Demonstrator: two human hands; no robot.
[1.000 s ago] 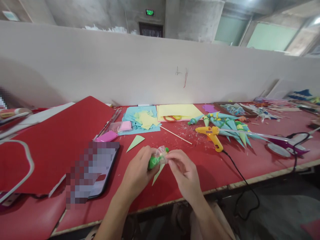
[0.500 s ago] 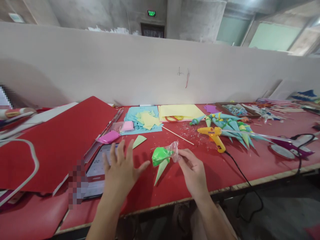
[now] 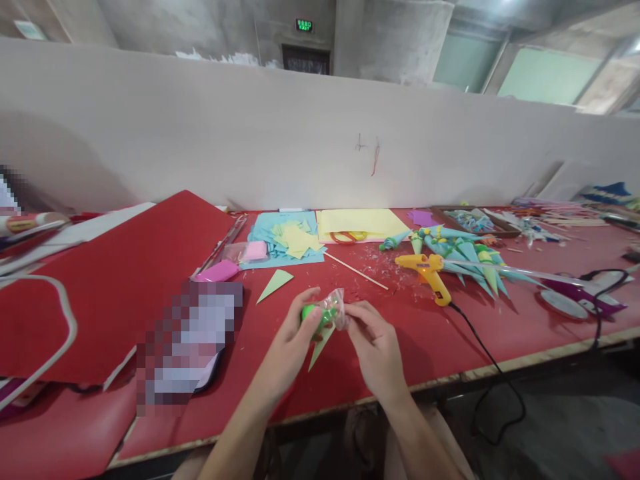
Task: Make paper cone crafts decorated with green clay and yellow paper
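A lump of bright green modelling clay in a clear plastic bag (image 3: 333, 307) is held between my two hands above the red table. My left hand (image 3: 297, 328) is closed round the green lump, thumb on the near side. The fingers of my right hand (image 3: 373, 337) pinch the crumpled open end of the bag. Just below lies a pale green paper cone (image 3: 320, 353), its upper end hidden by the bag and my left fingers. A flat pale green paper piece (image 3: 275, 285) rests beyond my left hand.
At right a yellow glue gun (image 3: 430, 272) with a black cord (image 3: 477, 340) lies before a heap of blue paper cones (image 3: 463, 253). A thin stick (image 3: 357, 271) and paper sheets (image 3: 367, 220) lie behind. Leftward are a phone (image 3: 200, 343), pink packets (image 3: 219, 271) and a red board (image 3: 125, 287).
My left hand has moved right and closed from spread fingers onto the bagged green clay. My right hand, still pinching the bag end, has shifted slightly left with it.
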